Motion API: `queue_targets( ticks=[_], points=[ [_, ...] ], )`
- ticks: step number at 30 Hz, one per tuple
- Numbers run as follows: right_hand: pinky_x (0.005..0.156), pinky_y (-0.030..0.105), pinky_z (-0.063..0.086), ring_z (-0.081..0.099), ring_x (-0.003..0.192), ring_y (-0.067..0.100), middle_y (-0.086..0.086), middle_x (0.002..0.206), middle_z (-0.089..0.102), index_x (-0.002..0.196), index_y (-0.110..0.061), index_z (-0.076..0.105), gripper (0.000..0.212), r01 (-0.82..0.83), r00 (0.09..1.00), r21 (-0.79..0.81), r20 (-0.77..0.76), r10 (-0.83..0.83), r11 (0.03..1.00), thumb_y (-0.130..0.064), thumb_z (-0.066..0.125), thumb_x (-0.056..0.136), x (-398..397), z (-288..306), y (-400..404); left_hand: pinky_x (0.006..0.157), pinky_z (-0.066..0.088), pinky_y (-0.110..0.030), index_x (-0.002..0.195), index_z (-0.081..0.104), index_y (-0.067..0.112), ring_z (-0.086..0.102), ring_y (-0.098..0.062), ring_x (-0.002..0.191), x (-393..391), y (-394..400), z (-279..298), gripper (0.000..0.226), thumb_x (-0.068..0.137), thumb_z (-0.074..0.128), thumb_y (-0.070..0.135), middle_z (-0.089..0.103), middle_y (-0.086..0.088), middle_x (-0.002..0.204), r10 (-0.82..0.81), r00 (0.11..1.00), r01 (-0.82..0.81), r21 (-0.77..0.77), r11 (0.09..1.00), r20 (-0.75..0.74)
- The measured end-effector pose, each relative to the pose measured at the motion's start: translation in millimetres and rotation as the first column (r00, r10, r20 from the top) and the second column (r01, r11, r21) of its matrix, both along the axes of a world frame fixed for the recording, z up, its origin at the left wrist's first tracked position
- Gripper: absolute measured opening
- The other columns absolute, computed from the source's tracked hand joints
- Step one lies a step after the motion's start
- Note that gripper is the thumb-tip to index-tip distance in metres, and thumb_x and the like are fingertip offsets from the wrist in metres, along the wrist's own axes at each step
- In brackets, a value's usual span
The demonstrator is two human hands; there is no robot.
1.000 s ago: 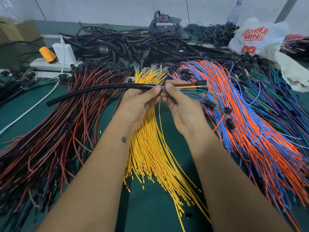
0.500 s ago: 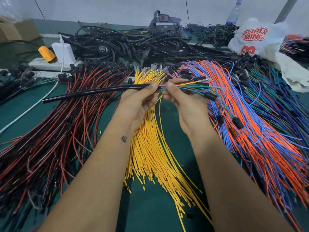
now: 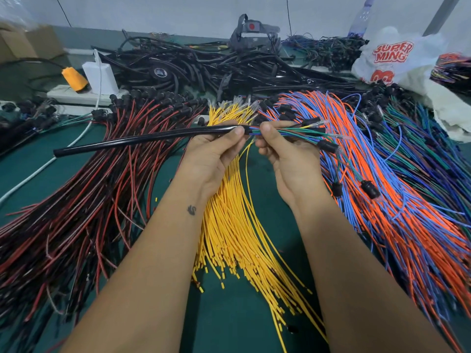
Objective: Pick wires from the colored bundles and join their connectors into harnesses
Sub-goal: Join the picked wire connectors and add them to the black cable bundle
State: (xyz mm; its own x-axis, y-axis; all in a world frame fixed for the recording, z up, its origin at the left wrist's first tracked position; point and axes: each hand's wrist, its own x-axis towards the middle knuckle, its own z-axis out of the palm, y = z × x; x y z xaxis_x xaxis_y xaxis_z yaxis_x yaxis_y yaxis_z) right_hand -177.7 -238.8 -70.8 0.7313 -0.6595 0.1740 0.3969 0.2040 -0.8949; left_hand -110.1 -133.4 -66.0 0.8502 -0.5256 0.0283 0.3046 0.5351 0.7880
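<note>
Both hands on black sleeve, lengthwise left-right.

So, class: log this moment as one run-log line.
left hand: grips black sleeve | right hand: pinches wire group at sleeve mouth | yellow bundle: beneath

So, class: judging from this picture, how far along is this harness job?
Done: mixed wires already enter a black sleeve. In hand: the left hand pinches the sleeve's mouth while the right hand pinches the wires beside it. Left: large red-black, yellow and orange-blue bundles lie unused.
</note>
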Motion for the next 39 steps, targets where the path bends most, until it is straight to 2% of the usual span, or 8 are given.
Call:
queue_targets(
  ticks=[6,20,22,25,27,29,35,39],
  points=[
    [0.060,0.018,0.045,0.054,0.063,0.009,-0.002,0.071,0.061,0.077,-0.017,0.067,0.016,-0.018,1.000,-0.049,-0.019,0.017,0.999,-0.003,0.068,0.086,-2,-1,-1,0.061,0.053,-0.013,0.087,0.063,0.008,0.070,-0.008,0.070,0,0,-1,0.015,0.086,0.058,-0.007,0.072,0.000,0.072,-0.008,0.999,0.007,0.014,1.000,0.050],
    [0.065,0.019,0.049,0.060,0.066,0.007,0.000,0.076,0.065,0.085,-0.013,0.067,0.008,-0.058,0.998,-0.051,-0.030,0.057,0.997,-0.006,0.066,0.089,2,-5,7,0.064,0.052,-0.014,0.090,0.063,0.006,0.068,-0.008,0.069,1,-1,-4,0.012,0.085,0.061,-0.004,0.070,0.001,0.072,-0.024,0.992,0.017,0.052,0.999,0.127],
    [0.065,0.017,0.049,0.060,0.066,0.006,-0.001,0.079,0.065,0.090,-0.012,0.066,0.009,-0.139,0.990,0.023,0.013,0.138,0.990,-0.006,0.060,0.092,4,-6,8,0.063,0.052,-0.014,0.088,0.062,0.006,0.067,-0.007,0.066,0,-2,-4,0.013,0.086,0.059,-0.007,0.069,0.001,0.070,0.009,0.994,-0.012,0.026,1.000,0.106],
    [0.066,0.017,0.053,0.062,0.068,0.008,0.001,0.088,0.067,0.100,-0.012,0.065,0.014,-0.283,0.958,0.293,0.136,0.253,0.913,-0.016,0.061,0.088,5,-2,8,0.066,0.053,-0.014,0.086,0.061,0.007,0.066,-0.007,0.068,1,-3,-3,0.016,0.087,0.056,-0.008,0.069,-0.001,0.075,0.049,0.998,-0.048,-0.034,0.998,0.048],
    [0.065,0.019,0.054,0.063,0.070,0.011,0.001,0.089,0.068,0.100,-0.014,0.068,0.024,-0.332,0.938,0.400,0.236,0.254,0.855,-0.024,0.065,0.078,3,0,5,0.069,0.054,-0.015,0.087,0.060,0.008,0.065,-0.008,0.073,1,-3,-3,0.016,0.088,0.056,-0.008,0.068,-0.003,0.081,0.054,0.998,-0.052,-0.048,0.997,0.038],
    [0.065,0.020,0.055,0.063,0.070,0.012,0.000,0.086,0.069,0.095,-0.016,0.069,0.016,-0.315,0.939,0.425,0.267,0.215,0.849,-0.021,0.066,0.081,2,1,3,0.072,0.055,-0.017,0.086,0.060,0.010,0.064,-0.010,0.078,1,-3,-2,0.017,0.088,0.057,-0.006,0.068,-0.003,0.084,0.049,0.998,-0.047,-0.033,0.998,0.047],
    [0.065,0.022,0.055,0.063,0.072,0.015,0.008,0.092,0.064,0.109,-0.006,0.058,0.018,-0.130,0.986,0.353,0.140,0.085,0.927,-0.004,0.060,0.091,4,0,-2,0.062,0.054,-0.016,0.086,0.062,0.010,0.066,-0.009,0.067,0,-3,-1,0.012,0.088,0.061,-0.002,0.070,-0.001,0.073,0.071,0.997,-0.071,0.003,0.997,-0.020],
    [0.073,0.027,0.057,0.065,0.081,0.017,0.009,0.096,0.065,0.102,-0.004,0.062,0.015,-0.095,0.990,0.206,0.126,0.070,0.974,0.003,0.060,0.090,2,1,-4,0.055,0.051,-0.013,0.087,0.064,0.008,0.064,-0.006,0.060,1,-2,0,0.004,0.087,0.063,0.004,0.068,-0.001,0.070,0.078,0.993,-0.078,0.001,0.997,-0.087]
  ],
)
